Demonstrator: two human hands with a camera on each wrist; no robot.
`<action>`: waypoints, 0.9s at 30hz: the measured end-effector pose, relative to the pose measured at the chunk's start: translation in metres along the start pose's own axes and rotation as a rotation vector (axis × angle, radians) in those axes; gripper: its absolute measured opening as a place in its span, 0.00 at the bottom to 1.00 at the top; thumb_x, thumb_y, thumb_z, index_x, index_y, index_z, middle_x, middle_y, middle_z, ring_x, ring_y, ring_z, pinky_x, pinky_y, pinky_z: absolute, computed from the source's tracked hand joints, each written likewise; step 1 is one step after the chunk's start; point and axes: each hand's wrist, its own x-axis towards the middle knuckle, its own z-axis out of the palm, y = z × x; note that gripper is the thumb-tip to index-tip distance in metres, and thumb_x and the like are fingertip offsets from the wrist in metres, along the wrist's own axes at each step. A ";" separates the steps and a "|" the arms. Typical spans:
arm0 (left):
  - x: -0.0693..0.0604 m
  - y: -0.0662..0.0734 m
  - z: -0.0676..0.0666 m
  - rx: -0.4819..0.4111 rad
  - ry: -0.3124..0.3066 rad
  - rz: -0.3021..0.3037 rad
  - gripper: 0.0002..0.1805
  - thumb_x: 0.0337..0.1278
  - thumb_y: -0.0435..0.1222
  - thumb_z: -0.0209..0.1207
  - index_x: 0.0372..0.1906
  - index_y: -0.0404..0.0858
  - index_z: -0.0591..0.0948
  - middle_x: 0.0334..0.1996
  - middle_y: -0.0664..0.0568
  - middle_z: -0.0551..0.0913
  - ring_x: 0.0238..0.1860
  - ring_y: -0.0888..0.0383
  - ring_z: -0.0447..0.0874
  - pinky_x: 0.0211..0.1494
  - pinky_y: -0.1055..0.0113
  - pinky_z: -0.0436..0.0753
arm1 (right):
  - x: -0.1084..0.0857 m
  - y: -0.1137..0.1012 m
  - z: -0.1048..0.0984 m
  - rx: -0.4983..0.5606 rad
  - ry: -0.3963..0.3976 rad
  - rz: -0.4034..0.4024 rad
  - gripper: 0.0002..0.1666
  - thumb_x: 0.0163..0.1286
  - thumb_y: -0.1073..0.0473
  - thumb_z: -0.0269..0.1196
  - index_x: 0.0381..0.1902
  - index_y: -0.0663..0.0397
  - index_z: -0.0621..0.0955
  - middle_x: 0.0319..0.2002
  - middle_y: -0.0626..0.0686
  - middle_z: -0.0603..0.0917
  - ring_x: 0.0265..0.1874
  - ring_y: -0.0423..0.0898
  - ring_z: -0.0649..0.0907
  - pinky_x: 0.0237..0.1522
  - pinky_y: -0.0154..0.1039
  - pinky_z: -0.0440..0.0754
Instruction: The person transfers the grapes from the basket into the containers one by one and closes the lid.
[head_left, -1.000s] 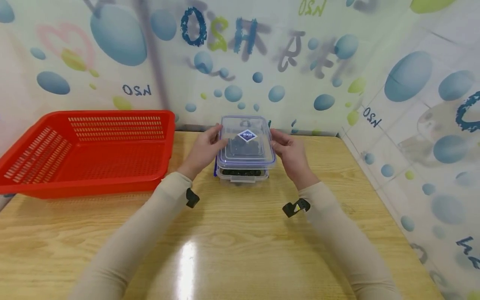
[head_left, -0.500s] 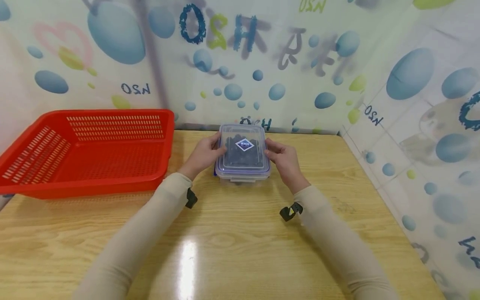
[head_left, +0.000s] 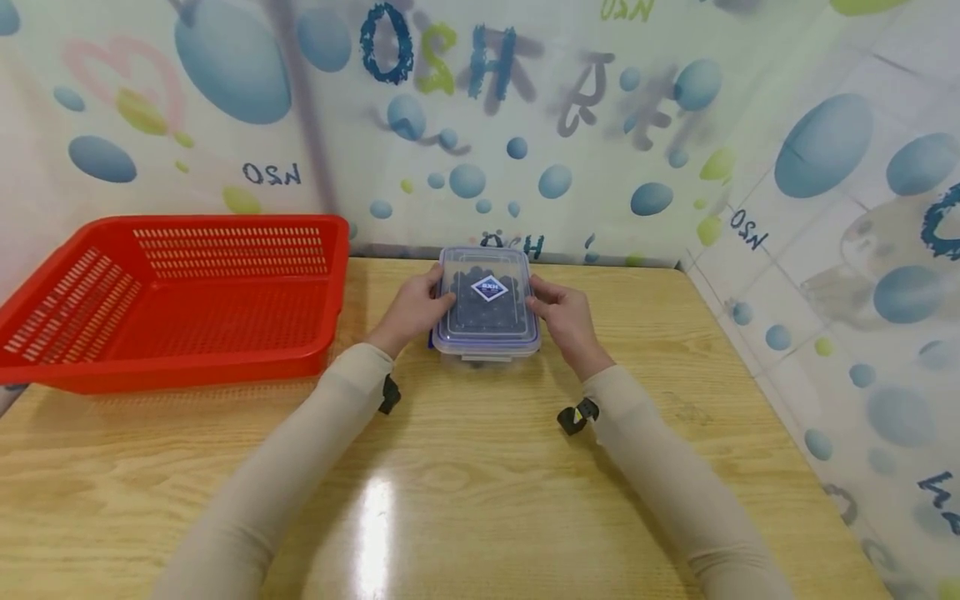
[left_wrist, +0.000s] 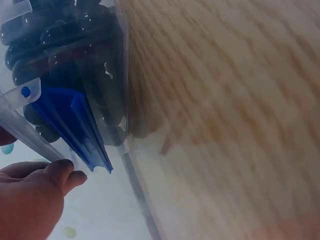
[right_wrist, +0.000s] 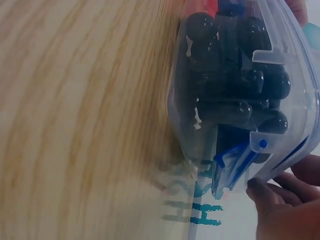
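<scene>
A clear plastic lid [head_left: 486, 323] with a blue seal and a diamond label lies over a clear food container [right_wrist: 181, 107] near the table's back edge. Dark, glossy, rounded pieces [right_wrist: 220, 110], perhaps fruit, fill the container. My left hand [head_left: 411, 310] holds the lid's left edge, thumb on top. On the opposite edge, my right hand [head_left: 567, 323] pinches the lid between thumb and fingers. Blue clip flaps [left_wrist: 67, 122] stand out from the side in the left wrist view; another blue flap [right_wrist: 232, 167] shows in the right wrist view. Whether the lid sits fully down is unclear.
A red plastic basket [head_left: 217, 367] with slotted walls stands left of the container, nothing seen inside. The wooden table [head_left: 480, 467] extends in front. A patterned sheet [head_left: 465, 108] hangs behind and along the right side.
Both hands have lowered the lid from slightly above and askew onto the container, closing the gap at the front. Over the last half second the hands have barely moved.
</scene>
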 end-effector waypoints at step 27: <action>-0.008 0.005 -0.001 -0.203 0.034 -0.409 0.44 0.68 0.47 0.57 0.76 0.29 0.51 0.75 0.38 0.53 0.74 0.44 0.53 0.72 0.51 0.57 | 0.009 0.008 -0.016 -0.111 -0.178 0.198 0.40 0.74 0.53 0.59 0.73 0.70 0.57 0.67 0.65 0.69 0.62 0.56 0.75 0.61 0.46 0.73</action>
